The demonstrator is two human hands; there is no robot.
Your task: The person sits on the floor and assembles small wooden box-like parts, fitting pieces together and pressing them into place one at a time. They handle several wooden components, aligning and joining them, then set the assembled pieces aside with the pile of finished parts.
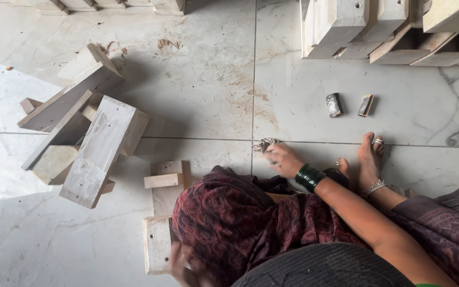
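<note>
Fingers of the right hand (284, 159) close around a small crumpled wad (264, 144), greyish and frayed, pressed to the pale marble floor (197, 90) where two tile joints meet; whether it is worn abrasive paper or a rag cannot be told. A stack of dark green bangles (309, 177) circles that wrist. The left hand (187, 267), blurred at the lower edge of the view, rests against a pale wooden piece (158, 242) that runs under a maroon patterned cloth (229, 223) draped over the person's lap; whether its fingers grip the wood or merely steady it cannot be told.

Just beyond the lap, a short offcut (161, 180) lies across the same piece. To the left, a loose pile of wooden blocks (88, 143) lies tumbled across the floor, apart from the person. Across the top right, a closer-packed stack of similar pieces (378, 26) lies well away from the hands. Sawdust (251, 98) streaks the tiles between the two groups. Two small dark blocks (349, 104) sit near a bare foot (370, 159) wearing toe rings and an anklet.

Judging by the layout, one piece is in hand, and both heaps wait beyond; which is finished cannot be told.
</note>
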